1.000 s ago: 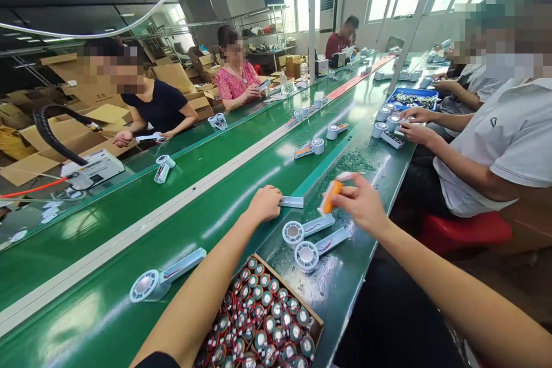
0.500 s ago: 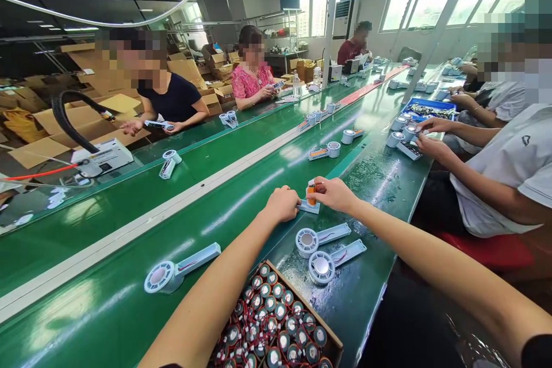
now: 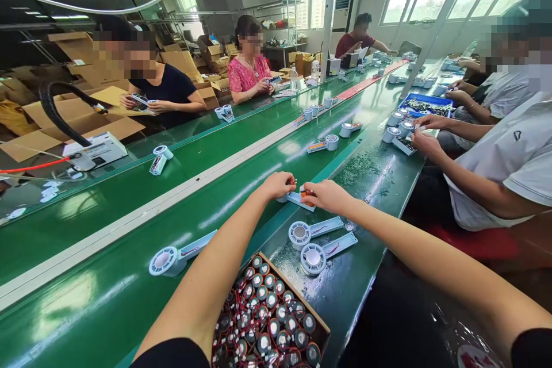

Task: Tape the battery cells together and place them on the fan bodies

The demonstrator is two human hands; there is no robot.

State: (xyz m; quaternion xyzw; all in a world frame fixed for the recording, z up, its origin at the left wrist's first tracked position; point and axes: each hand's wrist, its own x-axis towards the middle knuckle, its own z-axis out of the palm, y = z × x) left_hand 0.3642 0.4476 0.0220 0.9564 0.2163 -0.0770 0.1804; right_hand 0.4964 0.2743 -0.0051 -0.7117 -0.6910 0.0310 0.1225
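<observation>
Toward the middle of the bench, my right hand (image 3: 330,196) grips an orange cylindrical battery (image 3: 307,200) that lies tilted at the handle of a light-blue handheld fan housing (image 3: 297,202). My left hand (image 3: 278,185) is just to the left, above the round end of that housing. Its thumb and fingers are pinched together; a small pale and reddish bit, too small to name, shows at the tips. Nearer me, two more fan housings (image 3: 313,259) with open handles and thin red wires lie side by side. Another fan housing (image 3: 166,261) rests on the green belt beyond my left forearm.
A cardboard box (image 3: 325,326) of several round wired parts stands between my forearms. Fans with orange batteries (image 3: 317,145) lie farther along the green conveyor belt (image 3: 241,207). On the right, a co-worker in a white shirt (image 3: 487,161) sits close by a blue tray (image 3: 451,104).
The battery in my right hand has gone from upright to tilted low along the handle. My left hand has lifted off the housing, fingertips pinched. The camera view has shifted slightly.
</observation>
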